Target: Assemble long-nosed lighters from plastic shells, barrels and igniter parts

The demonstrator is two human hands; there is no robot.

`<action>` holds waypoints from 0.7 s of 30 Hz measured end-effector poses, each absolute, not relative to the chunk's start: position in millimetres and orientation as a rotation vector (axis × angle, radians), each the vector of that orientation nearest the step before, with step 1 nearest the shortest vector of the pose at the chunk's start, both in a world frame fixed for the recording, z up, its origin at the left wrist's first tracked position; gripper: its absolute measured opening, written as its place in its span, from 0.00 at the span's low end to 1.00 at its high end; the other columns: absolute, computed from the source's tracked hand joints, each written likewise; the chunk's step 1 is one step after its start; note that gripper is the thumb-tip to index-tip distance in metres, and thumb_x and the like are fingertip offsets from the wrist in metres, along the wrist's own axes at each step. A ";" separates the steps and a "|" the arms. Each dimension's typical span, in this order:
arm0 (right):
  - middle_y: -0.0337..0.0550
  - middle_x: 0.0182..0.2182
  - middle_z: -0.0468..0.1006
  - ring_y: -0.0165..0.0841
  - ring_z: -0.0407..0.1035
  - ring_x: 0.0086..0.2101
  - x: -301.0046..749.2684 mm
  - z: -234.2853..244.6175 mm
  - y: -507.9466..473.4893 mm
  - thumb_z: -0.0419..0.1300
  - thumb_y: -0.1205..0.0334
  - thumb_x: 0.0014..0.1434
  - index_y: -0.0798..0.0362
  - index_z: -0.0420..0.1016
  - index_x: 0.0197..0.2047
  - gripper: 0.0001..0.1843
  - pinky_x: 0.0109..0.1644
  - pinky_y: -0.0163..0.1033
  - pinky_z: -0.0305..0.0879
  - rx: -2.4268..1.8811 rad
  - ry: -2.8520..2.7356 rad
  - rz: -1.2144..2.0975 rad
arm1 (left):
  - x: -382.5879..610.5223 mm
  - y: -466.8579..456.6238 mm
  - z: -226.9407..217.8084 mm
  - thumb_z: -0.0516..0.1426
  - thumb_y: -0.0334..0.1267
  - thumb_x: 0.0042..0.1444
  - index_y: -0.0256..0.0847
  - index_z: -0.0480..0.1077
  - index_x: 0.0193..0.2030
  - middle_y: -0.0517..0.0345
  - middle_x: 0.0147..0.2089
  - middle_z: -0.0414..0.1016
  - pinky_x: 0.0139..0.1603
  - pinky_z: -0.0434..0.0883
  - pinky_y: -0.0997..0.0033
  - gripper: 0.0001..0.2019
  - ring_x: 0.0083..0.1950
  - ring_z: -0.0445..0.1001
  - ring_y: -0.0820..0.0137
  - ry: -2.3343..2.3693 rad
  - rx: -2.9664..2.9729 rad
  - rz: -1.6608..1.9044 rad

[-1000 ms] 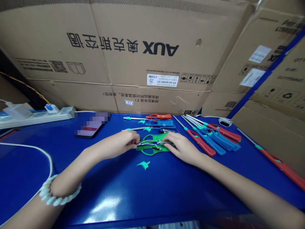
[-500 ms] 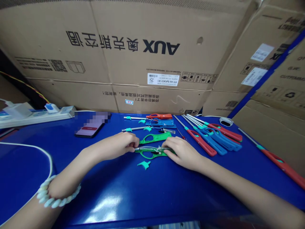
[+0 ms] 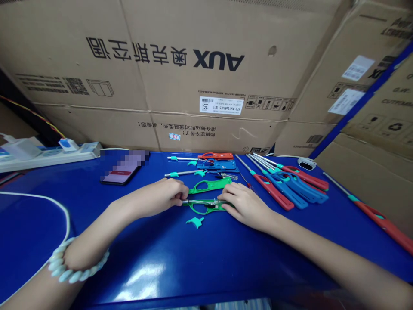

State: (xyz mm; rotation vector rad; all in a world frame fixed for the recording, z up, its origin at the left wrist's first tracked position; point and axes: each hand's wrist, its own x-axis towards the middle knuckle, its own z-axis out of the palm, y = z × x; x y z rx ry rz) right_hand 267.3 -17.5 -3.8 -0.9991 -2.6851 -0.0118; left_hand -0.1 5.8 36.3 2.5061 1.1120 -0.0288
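Observation:
An opened green gas lighter (image 3: 202,208) lies on the blue table, with thin wires (image 3: 201,201) and inner parts showing in its half shell. My left hand (image 3: 171,192) is closed, pinching the metal tube at the lighter's left end; most of the tube is hidden under the hand. At the other end, my right hand (image 3: 241,200) is closed with its fingers on the handle and the inner parts there. Just behind lies the other green shell half (image 3: 209,185), near the fingers of both hands. A turquoise trigger (image 3: 195,222) sits in front of the lighter.
Behind are red (image 3: 215,156) and blue (image 3: 219,165) lighter shells, with a screwdriver (image 3: 248,183) nearby. Several assembled lighters (image 3: 280,189) lie right, another red one (image 3: 377,219) beyond. A phone (image 3: 124,168) and power strip (image 3: 87,151) are left; cardboard boxes (image 3: 180,94) stand behind.
The wires in the green lighter now run straighter, closer along the shell. Both hands keep their grip in nearly the same place. The view has shifted slightly.

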 end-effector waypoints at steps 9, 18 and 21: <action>0.46 0.36 0.73 0.37 0.64 0.38 266.8 -3.9 -17.7 0.57 0.65 0.62 0.56 0.73 0.39 0.05 0.43 0.42 0.61 -1.012 -2.701 -0.058 | 0.3 4.6 36.8 0.54 0.27 0.55 0.40 0.69 0.32 0.59 0.35 0.73 0.36 0.61 0.73 0.06 0.34 0.68 0.71 1.125 2.525 -0.020; 0.46 0.35 0.72 0.36 0.64 0.37 266.2 -5.2 -18.5 0.55 0.64 0.64 0.55 0.74 0.40 0.07 0.40 0.41 0.58 -0.987 -2.717 -0.181 | 0.7 4.1 37.3 0.54 0.26 0.55 0.40 0.69 0.31 0.59 0.35 0.73 0.35 0.61 0.73 0.06 0.34 0.68 0.71 1.132 2.534 -0.006; 0.46 0.36 0.73 0.36 0.64 0.37 265.6 -3.6 -19.0 0.55 0.64 0.64 0.55 0.74 0.40 0.07 0.40 0.41 0.58 -0.996 -2.726 -0.173 | 1.0 4.1 37.4 0.54 0.26 0.55 0.40 0.69 0.32 0.59 0.35 0.73 0.35 0.61 0.73 0.06 0.33 0.68 0.72 1.131 2.526 -0.005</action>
